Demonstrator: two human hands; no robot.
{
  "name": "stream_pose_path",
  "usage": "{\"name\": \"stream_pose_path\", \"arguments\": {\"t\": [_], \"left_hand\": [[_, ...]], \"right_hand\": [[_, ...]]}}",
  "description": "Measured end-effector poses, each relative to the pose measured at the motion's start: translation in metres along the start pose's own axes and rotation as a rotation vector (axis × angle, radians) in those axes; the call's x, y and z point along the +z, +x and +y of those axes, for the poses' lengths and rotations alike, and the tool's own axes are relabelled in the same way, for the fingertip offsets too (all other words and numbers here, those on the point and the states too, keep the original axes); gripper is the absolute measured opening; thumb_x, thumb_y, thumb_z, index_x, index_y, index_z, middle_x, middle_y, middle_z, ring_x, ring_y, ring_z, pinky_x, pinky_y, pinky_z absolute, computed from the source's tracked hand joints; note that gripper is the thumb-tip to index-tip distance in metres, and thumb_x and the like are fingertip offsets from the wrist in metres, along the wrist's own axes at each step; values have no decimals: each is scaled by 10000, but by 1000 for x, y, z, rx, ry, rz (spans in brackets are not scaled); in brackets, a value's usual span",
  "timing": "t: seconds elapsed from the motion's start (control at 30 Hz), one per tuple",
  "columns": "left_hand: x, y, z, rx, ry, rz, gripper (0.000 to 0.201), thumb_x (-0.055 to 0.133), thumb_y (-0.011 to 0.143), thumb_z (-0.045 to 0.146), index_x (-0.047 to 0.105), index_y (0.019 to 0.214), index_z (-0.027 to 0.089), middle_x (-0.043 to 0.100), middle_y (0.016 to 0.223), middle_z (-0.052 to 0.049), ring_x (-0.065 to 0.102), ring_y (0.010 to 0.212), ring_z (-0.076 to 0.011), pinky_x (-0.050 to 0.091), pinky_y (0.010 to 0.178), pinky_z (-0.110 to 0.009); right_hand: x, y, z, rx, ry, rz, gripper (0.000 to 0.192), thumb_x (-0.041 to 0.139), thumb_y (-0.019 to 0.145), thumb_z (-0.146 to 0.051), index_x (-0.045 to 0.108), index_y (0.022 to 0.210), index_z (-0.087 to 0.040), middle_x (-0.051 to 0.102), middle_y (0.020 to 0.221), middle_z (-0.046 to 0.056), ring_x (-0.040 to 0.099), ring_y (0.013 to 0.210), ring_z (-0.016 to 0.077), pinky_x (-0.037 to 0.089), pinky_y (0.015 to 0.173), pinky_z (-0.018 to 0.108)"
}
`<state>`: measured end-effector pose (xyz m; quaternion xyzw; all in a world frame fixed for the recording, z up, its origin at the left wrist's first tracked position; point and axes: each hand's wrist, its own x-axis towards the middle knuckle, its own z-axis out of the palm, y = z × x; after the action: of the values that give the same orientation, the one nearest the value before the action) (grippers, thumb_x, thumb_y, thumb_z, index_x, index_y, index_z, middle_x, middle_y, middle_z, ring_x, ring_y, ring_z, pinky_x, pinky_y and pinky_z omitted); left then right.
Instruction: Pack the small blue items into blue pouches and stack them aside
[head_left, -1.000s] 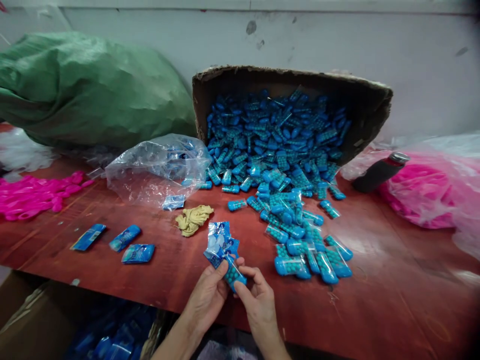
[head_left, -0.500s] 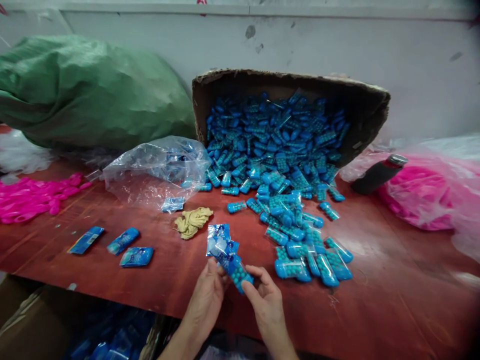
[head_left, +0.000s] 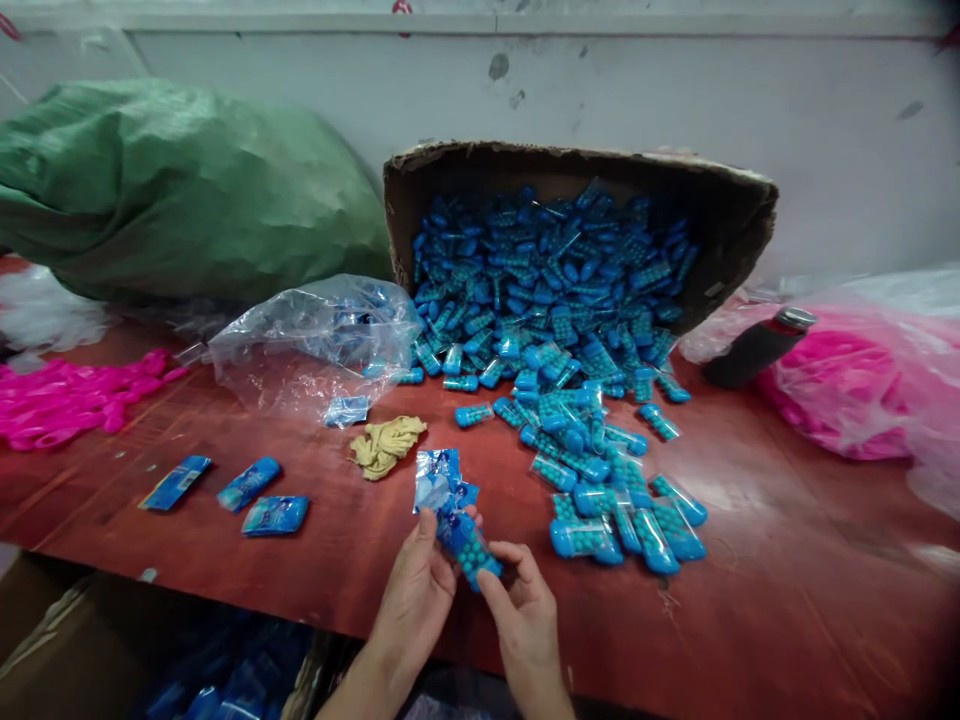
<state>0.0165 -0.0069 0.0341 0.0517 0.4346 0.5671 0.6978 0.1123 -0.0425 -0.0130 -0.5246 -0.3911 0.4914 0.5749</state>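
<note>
hands – left [head_left: 417,600] pinches sachets [head_left: 437,480] | right [head_left: 525,615] grips bead tube [head_left: 471,550]

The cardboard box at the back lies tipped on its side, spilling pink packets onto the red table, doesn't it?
Not quite. The head view shows the cardboard box tipped on its side on the red table, but the packets spilling from it are blue, not pink. The pink items lie apart, at the table's far sides.

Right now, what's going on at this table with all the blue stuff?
A person holds a small stack of blue printed sachets in the left hand while the right hand pinches a clear packet of blue beads against it. More bead packets spill from a tipped cardboard box across the red table.
</note>
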Motion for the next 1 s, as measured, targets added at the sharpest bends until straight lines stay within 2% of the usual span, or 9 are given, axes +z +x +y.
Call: {"name": "stream_pose_path", "arguments": {"t": [0.1, 0.2, 0.3, 0.4, 0.47, 0.57, 0.67, 0.83, 1.0], "left_hand": [[-2, -2, -2, -2, 80, 12, 185, 675, 652, 250, 631, 767, 111, 696, 740, -68, 640, 753, -188, 484, 744, -294], [-2, -2, -5, -53, 62, 16, 164, 685, 639, 220, 638, 755, 115, 696, 730, -62, 637, 763, -182, 478, 738, -277], [-2, -4, -9, -119, 34, -32, 151, 667, 659, 206, 644, 783, 121, 699, 770, -68, 635, 768, -177, 482, 689, -259], [-2, -6, -10, -102, 88, -65, 170, 647, 682, 227, 638, 826, 136, 701, 796, -69, 636, 747, -183, 478, 609, -255], [-3, -6, -9, -73, 120, -69, 191, 639, 690, 254, 634, 839, 135, 702, 793, -70, 634, 771, -191, 475, 639, -264], [-3, -5, -3, 0, 146, -30, 193, 639, 690, 271, 634, 824, 132, 703, 775, -60, 628, 812, -187, 453, 756, -278], [-3, -3, 2, 38, 163, -28, 217, 617, 705, 314, 644, 809, 126, 703, 783, -66, 623, 823, -195, 439, 789, -295], [1, -6, -6, -1, 116, 4, 237, 682, 628, 320, 663, 771, 131, 699, 707, -65, 628, 747, -202, 451, 737, -308], [-4, -6, -15, -1, 246, 44, 214, 710, 589, 280, 666, 718, 114, 682, 655, -57, 591, 593, -154, 444, 617, -268]], "right_hand": [[-4, -3, -10, -171, -192, -57, 152, 564, 755, -179, 615, 890, -226, 588, 826, 31, 560, 793, 174, 460, 734, 290], [-4, -5, -16, -223, -235, -98, 196, 548, 766, -181, 625, 937, -238, 591, 848, 49, 562, 804, 189, 464, 741, 310], [-2, -3, -10, -71, -90, -70, 196, 575, 741, -203, 619, 930, -228, 598, 868, 49, 572, 815, 197, 479, 721, 317], [-1, 1, -2, 143, 113, -52, 218, 610, 705, -245, 599, 919, -207, 606, 905, 53, 587, 763, 196, 498, 575, 283], [-2, 2, 0, 120, 97, -44, 214, 611, 706, -245, 608, 915, -201, 603, 900, 48, 579, 778, 190, 496, 609, 280], [-7, 3, -5, -46, -84, -81, 176, 583, 734, -209, 633, 902, -212, 589, 835, 27, 558, 799, 169, 461, 727, 273], [-9, 5, -10, -92, -156, -122, 179, 559, 752, -198, 631, 915, -217, 582, 831, 30, 554, 785, 166, 455, 717, 262], [2, 3, -5, 44, 17, -82, 164, 583, 728, -205, 599, 892, -208, 596, 860, 31, 566, 822, 178, 465, 746, 285], [3, -2, -7, 155, 123, -52, 166, 613, 686, -246, 574, 841, -203, 618, 838, 34, 579, 707, 173, 486, 580, 260]]}}
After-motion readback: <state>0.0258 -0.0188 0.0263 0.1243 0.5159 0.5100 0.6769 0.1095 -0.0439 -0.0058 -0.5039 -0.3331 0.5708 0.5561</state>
